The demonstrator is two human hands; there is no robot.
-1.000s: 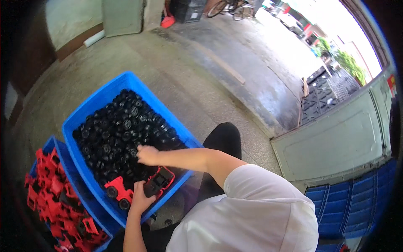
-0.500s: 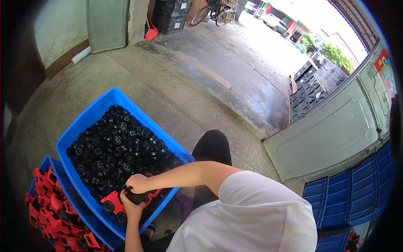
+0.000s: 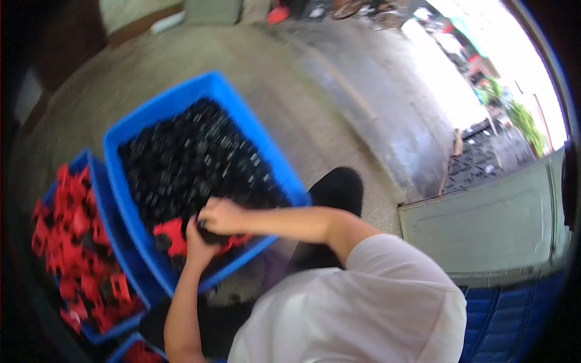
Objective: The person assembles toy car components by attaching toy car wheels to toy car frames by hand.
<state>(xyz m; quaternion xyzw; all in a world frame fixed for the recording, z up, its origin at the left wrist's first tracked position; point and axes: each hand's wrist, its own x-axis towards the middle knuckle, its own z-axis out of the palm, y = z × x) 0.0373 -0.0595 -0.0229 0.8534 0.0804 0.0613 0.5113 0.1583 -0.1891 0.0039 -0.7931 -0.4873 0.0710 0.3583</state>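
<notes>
Wheels [image 3: 187, 157], black and blurred, crowd the blue bin [image 3: 257, 133]. At its near end I have the left hand [image 3: 201, 247] around a red toy vehicle [image 3: 173, 235]; the right hand [image 3: 224, 216] meets the left, and from here I cannot tell whether it pinches anything. Red parts [image 3: 78, 224] lie heaped left of the bin.

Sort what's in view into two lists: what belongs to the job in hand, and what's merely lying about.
Job in hand:
red-and-black toy vehicle, at the left hand and right hand
black wheels in the large blue bin
red plastic parts in the left blue bin

Seemingly lying about:
white tube
red dustpan-like thing
</notes>
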